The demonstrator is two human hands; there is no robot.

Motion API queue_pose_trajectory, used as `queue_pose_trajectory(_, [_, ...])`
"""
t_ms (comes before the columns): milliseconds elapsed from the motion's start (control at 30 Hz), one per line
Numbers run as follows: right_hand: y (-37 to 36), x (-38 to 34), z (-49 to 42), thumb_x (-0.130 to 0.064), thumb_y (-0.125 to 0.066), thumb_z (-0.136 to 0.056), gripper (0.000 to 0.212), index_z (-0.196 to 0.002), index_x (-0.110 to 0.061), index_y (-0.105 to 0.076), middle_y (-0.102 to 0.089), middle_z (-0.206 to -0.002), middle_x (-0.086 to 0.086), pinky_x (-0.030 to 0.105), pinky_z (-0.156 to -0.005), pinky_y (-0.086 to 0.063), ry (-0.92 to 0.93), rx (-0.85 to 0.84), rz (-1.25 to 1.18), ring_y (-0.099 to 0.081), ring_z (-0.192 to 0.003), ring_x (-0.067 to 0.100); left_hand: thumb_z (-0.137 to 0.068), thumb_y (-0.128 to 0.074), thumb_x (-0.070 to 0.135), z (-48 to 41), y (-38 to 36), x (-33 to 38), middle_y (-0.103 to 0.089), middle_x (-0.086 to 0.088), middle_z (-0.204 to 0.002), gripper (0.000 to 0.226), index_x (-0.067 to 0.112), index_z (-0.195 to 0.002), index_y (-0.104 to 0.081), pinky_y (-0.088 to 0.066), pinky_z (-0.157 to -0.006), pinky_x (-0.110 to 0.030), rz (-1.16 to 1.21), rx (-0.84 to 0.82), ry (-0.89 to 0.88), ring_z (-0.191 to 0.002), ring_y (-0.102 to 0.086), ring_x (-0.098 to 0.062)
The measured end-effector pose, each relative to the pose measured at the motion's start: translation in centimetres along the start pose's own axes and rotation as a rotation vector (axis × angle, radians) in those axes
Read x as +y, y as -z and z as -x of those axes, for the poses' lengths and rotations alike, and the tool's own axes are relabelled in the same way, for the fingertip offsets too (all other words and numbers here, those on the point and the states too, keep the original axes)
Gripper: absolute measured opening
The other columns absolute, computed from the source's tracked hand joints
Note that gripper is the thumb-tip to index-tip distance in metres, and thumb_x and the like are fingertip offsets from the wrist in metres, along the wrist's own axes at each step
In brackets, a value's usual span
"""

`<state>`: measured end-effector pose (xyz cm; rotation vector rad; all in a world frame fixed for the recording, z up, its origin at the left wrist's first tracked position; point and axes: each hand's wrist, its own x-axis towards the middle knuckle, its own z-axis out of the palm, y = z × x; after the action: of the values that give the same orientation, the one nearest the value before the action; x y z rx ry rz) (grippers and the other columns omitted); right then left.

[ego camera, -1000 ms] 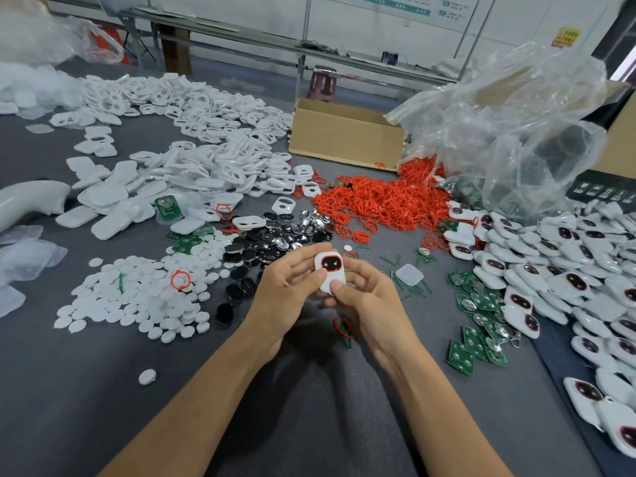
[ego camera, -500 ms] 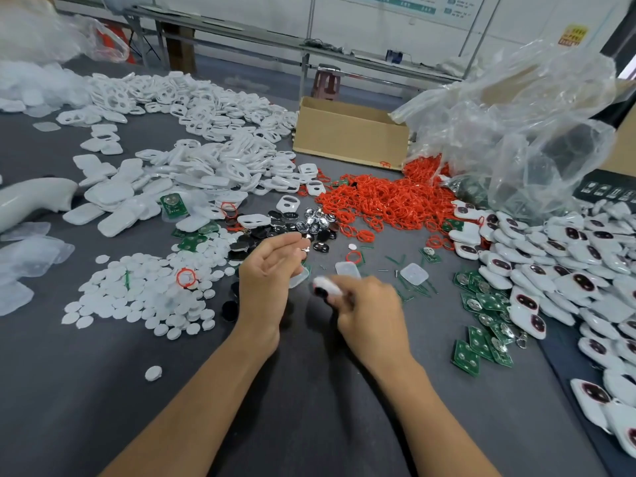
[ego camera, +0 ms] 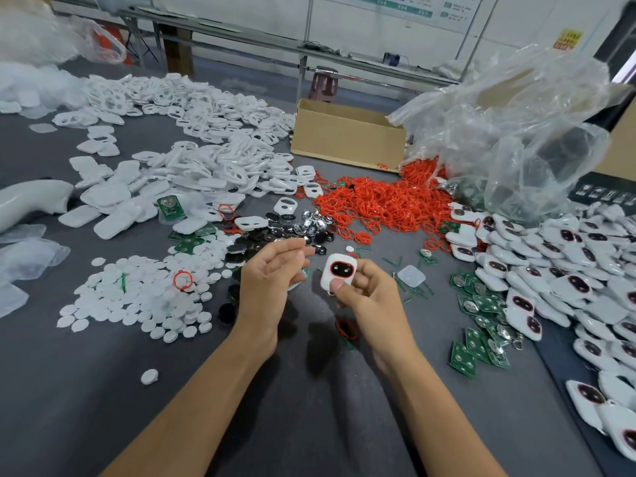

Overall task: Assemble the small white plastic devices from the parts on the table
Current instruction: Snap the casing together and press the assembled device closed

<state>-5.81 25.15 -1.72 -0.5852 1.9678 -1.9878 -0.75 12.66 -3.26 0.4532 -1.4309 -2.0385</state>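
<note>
A cardboard box (ego camera: 347, 136) sits beside a crumpled clear plastic bag (ego camera: 516, 132), a reddish stool (ego camera: 323, 86) behind it.

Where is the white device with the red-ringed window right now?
Head view, near centre: the white device is pinched in the right hand, just right of the left hand, with the pile of red rings behind it.

White wall (ego camera: 241, 12) behind metal bench (ego camera: 223, 33)
</note>
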Motion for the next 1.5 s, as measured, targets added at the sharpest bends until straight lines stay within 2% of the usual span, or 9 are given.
queue_pose_trajectory(167, [0.19,0.11,-0.03,0.012,-0.052,-0.089,0.027,-0.108,-0.004,-0.062,-0.070,-0.092,0.010,0.015,-0.058,-0.044,-0.061,-0.067,-0.034,-0.058,-0.069,0.007,-0.091,-0.059,0.002,0.07,-0.05,0.11,-0.076,0.001,-0.093,0.020,0.018,-0.096,-0.070,-0.053,-0.079,-0.024,-0.010,-0.001,0.007,-0.084,-0.068,-0.006])
queue_pose_trajectory(500, [0.32,0.23,-0.27,0.018,-0.049,-0.086,0.030,-0.098,-0.004,-0.063,-0.070,-0.075,0.000,0.010,-0.056,-0.045,-0.087,-0.032,-0.038,-0.063,-0.061,0.000,-0.091,-0.058,0.003,0.30,-0.16,0.40,-0.076,0.000,-0.093,0.019,0.017,-0.098,-0.070,-0.052,-0.085,-0.030,-0.022,-0.004,0.015,-0.084,-0.067,-0.007])
queue_pose_trajectory(733, [0.17,0.25,-0.14,0.014,-0.052,-0.088,0.026,-0.108,0.000,-0.061,-0.069,-0.085,0.008,0.011,-0.061,-0.046,-0.067,-0.096,-0.007,-0.062,-0.066,0.002,-0.092,-0.058,0.004,0.27,-0.17,0.31,-0.076,0.001,-0.093,0.019,0.017,-0.098,-0.070,-0.053,-0.084,-0.029,-0.032,0.001,0.017,-0.084,-0.068,-0.007])
queue_pose_trajectory(967, [0.14,0.17,-0.09,0.009,-0.053,-0.090,0.026,-0.107,-0.008,-0.062,-0.070,-0.084,0.002,0.016,-0.059,-0.046,-0.069,-0.106,-0.027,-0.060,-0.066,0.004,-0.091,-0.058,0.001,0.38,-0.30,0.32,-0.076,0.000,-0.094,0.020,0.016,-0.098,-0.070,-0.052,-0.083,-0.028,-0.032,-0.004,0.025,-0.088,-0.068,-0.009])
queue_pose_trajectory(1067, [0.16,0.19,-0.10,0.010,-0.056,-0.088,0.025,-0.106,-0.005,-0.062,-0.070,-0.082,0.002,0.019,-0.061,-0.051,-0.063,-0.111,-0.053,-0.062,-0.068,0.008,-0.091,-0.058,0.001,0.47,-0.36,0.41,-0.076,-0.002,-0.094,0.020,0.016,-0.099,-0.069,-0.051,-0.083,-0.028,-0.027,-0.008,0.026,-0.089,-0.068,-0.011])
queue_pose_trajectory(1133, [0.16,0.16,-0.09,0.012,-0.058,-0.085,0.029,-0.110,-0.002,-0.060,-0.070,-0.084,0.006,0.025,-0.064,-0.056,-0.080,-0.111,-0.111,-0.064,-0.068,0.014,-0.091,-0.058,0.000,0.52,-0.42,0.50,-0.076,-0.002,-0.094,0.021,0.015,-0.099,-0.069,-0.051,-0.083,-0.029,-0.020,-0.008,0.027,-0.088,-0.068,-0.012])
queue_pose_trajectory(1300, [0.16,0.15,-0.09,0.016,-0.062,-0.080,0.047,-0.118,-0.012,-0.060,-0.070,-0.092,0.011,0.029,-0.066,-0.058,-0.078,-0.130,-0.170,-0.068,-0.073,0.020,-0.091,-0.057,-0.003,0.57,-0.54,0.60,-0.076,-0.003,-0.092,0.022,0.013,-0.099,-0.069,-0.053,-0.082,-0.028,-0.002,-0.009,0.026,-0.083,-0.067,-0.010])
queue_pose_trajectory(1400, [0.14,0.31,-0.18,0.021,-0.062,-0.076,0.053,-0.118,-0.011,-0.061,-0.070,-0.099,0.007,0.028,-0.073,-0.057,-0.044,-0.133,-0.140,-0.069,-0.079,0.018,-0.091,-0.056,-0.004,0.60,-0.55,0.65,-0.076,-0.005,-0.092,0.022,0.012,-0.099,-0.068,-0.054,-0.079,-0.023,0.008,-0.011,0.023,-0.082,-0.069,-0.010])
queue_pose_trajectory(1500, [0.20,0.41,-0.18,0.024,-0.063,-0.072,0.059,-0.118,-0.014,-0.060,-0.072,-0.097,0.001,0.025,-0.076,-0.055,-0.014,-0.133,-0.076,-0.069,-0.084,0.015,-0.090,-0.057,-0.005,0.65,-0.47,0.66,-0.076,-0.007,-0.094,0.022,0.011,-0.100,-0.068,-0.054,-0.082,-0.026,-0.002,-0.014,0.017,-0.085,-0.069,-0.013])
